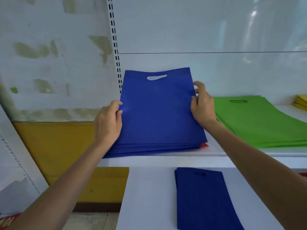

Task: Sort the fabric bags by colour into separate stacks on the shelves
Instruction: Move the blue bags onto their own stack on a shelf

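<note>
A stack of royal-blue fabric bags (157, 113) with a cut-out handle lies at the left end of the upper white shelf (224, 154). My left hand (108, 122) grips the stack's left edge, fingers curled onto it. My right hand (202, 103) grips its right edge, thumb on top. A red corner (204, 144) pokes out from under the blue stack at the front right. A stack of green bags (259, 120) lies to the right on the same shelf. Yellow bags (302, 102) show at the far right edge. A darker navy stack (204, 198) lies on the lower shelf (146, 196).
A slotted white upright (114, 40) runs up the shelf's back left. To the left stands a peeling wall with a yellow band (54, 143). Another white slotted panel (15, 160) leans at the far left.
</note>
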Demonstrator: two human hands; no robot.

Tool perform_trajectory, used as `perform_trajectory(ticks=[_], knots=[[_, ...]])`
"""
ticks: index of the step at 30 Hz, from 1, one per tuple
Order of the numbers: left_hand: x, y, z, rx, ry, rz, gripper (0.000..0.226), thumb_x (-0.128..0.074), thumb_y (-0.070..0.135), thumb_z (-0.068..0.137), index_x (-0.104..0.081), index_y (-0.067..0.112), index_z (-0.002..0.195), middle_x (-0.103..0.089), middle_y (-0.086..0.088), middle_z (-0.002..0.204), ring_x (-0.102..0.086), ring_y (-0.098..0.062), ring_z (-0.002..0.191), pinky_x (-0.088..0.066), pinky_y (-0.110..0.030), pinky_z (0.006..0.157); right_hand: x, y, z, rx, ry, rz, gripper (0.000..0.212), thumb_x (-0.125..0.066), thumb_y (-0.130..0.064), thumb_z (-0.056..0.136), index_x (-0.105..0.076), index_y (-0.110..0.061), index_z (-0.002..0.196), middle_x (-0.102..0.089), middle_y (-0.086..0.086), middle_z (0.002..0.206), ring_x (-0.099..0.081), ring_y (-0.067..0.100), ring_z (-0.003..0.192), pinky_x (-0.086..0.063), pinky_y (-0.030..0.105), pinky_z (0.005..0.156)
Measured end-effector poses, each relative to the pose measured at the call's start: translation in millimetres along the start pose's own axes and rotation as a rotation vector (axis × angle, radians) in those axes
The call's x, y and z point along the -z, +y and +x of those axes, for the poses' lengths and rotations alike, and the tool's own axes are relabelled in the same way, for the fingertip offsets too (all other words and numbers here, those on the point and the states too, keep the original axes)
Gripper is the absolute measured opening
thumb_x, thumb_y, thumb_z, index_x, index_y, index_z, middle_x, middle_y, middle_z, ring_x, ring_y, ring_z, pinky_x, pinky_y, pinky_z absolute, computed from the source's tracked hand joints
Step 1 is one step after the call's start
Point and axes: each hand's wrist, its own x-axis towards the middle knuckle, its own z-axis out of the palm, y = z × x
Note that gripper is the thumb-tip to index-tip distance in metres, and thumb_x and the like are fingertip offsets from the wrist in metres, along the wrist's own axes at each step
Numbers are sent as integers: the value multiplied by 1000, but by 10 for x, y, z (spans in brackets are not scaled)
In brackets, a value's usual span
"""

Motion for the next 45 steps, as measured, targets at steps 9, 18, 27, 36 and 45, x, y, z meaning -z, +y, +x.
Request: perform_trajectory(ticks=[9,18,27,36,45], knots=[[-137,1312,-460,-124,-114,-251,30,-51,10,92,-60,5,121,-63,-9,116,-52,-26,110,-41,-31,87,1506,500,-688,2,122,-272,39,-46,4,87,-55,2,125,-56,17,125,-57,35,105,-43,35,84],[-632,2745,-1856,-157,-410,-533,31,-54,5,87,-62,9,116,-61,-7,112,-55,-24,104,-40,-28,89,3057,1373,-2387,-309,-57,-534,38,-48,0,91,-48,5,129,-49,20,126,-54,38,107,-47,44,84],[-1174,2967,-3475,-32,-915,-544,33,-49,11,93,-55,13,125,-54,-1,117,-53,-11,94,-35,-13,78,3403,1849,-3675,-626,-245,-563,33,-49,-3,91,-53,-2,124,-52,12,126,-54,30,107,-43,32,82],[-1709,2022,-3732,124,-997,-363,36,-49,13,92,-54,14,127,-55,-1,119,-52,-16,110,-38,-21,87,2189,2324,-3716,-648,-454,-500,35,-47,-4,92,-52,-1,127,-50,12,130,-56,34,103,-46,37,79],[-2558,967,-3172,218,-946,-218,43,-51,11,90,-47,12,134,-50,-5,126,-47,-20,116,-36,-23,96,445,2982,-3115,-574,-594,-358,46,-44,1,89,-44,-4,135,-41,9,138,-57,34,98,-49,40,80]])
